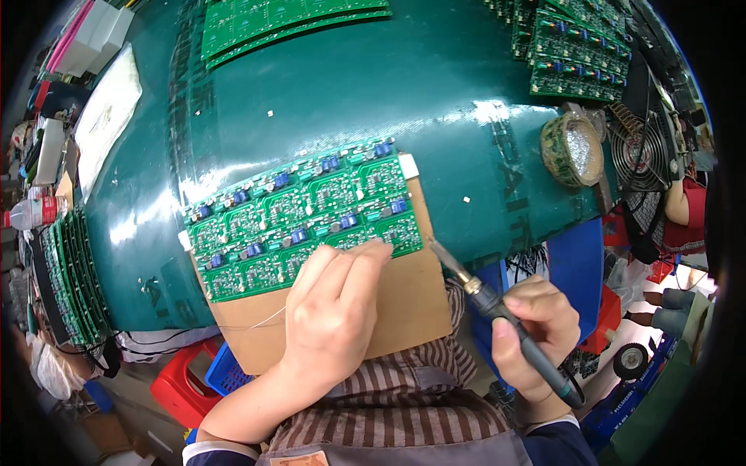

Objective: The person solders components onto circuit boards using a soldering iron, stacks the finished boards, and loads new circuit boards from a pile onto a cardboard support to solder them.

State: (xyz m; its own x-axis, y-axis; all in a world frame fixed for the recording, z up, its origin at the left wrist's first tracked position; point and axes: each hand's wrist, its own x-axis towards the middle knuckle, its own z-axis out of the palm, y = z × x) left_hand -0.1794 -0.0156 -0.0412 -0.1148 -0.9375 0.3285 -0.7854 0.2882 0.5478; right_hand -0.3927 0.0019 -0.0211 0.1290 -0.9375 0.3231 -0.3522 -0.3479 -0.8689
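Left hand (330, 311): fingers curled, fingertips drawn in at the lower right part of the board (326, 190). From here I can't tell what they pinch, if anything; tips are partly hidden. Thin wire (272, 314) shows just left of that hand. Right hand (553, 326), right of lower centre, is wrapped around the iron (497, 307), thumb and fingers gripping the handle. I see its tip pointing up-left, near the board's lower right corner.

Board sits mid-frame, slightly tilted, right end higher, on a brown sheet (412, 291). Sheet overlaps the near edge of the green bench (435, 85).

Around it: green panels (287, 19) top centre, populated boards (579, 54) upper right, round dish (553, 155) and fan (639, 159) at right, upright boards (70, 272) at left, white sheet (113, 116) upper left, red stool (183, 388) lower left.
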